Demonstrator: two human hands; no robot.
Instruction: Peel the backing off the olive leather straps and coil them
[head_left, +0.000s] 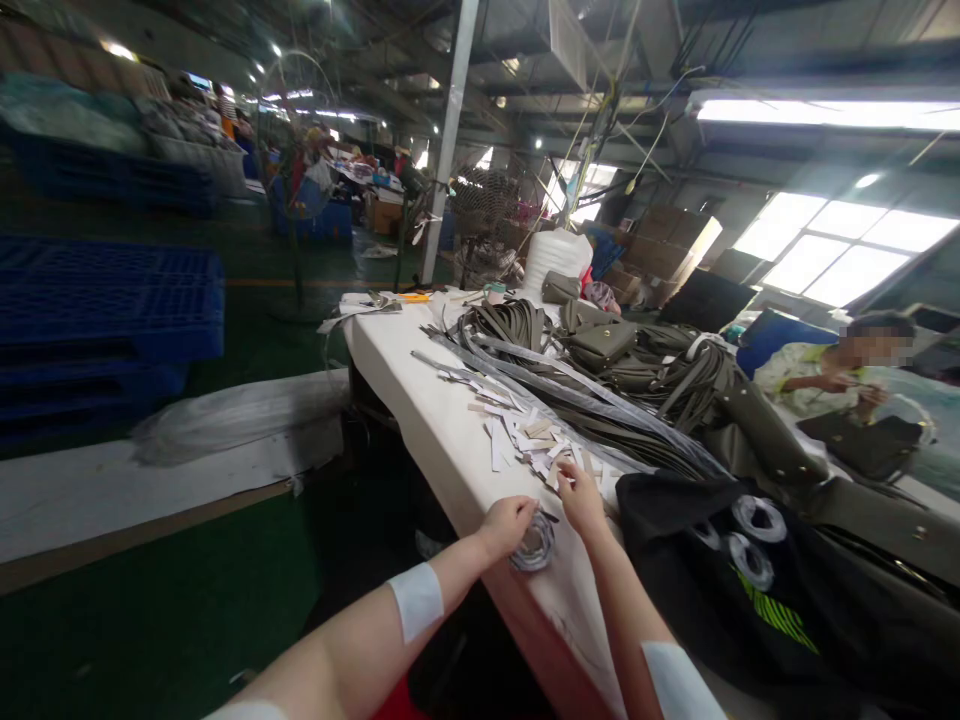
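My left hand (506, 524) is curled around a small grey roll of tape (535, 543) at the near edge of the white table (420, 400). Just to its right, my right hand (581, 497) has its fingers bent and reaching into a scatter of short white and beige paper strips (525, 435); whether it pinches one of them is hidden. Both wrists wear white bands.
Long olive-green straps (570, 390) and olive bags (604, 340) pile across the table. A black garment with tape rolls (750, 560) lies at my right. A seated person (832, 375) works opposite. Blue pallets (105, 300) and white sheeting (187, 440) lie on the green floor to the left.
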